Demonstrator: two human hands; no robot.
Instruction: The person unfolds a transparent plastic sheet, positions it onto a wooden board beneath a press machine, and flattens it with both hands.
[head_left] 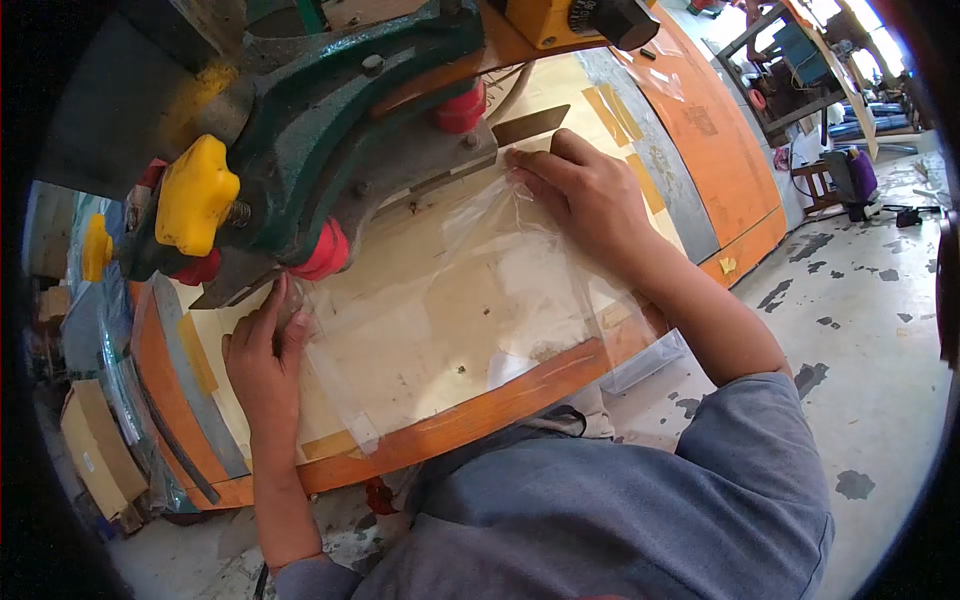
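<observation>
The left hand pinches one side of the clear plastic film between thumb and nearly closed fingers; the right hand pinches the opposite side, its lower fingers curled partly out of sight; the film lies over the pale sheet, its outline hard to trace; whether it runs under the metal bar I cannot tell; the green machine frame is cut off above.

No legible text for us: markings on the black dial and cardboard box label too small.
</observation>
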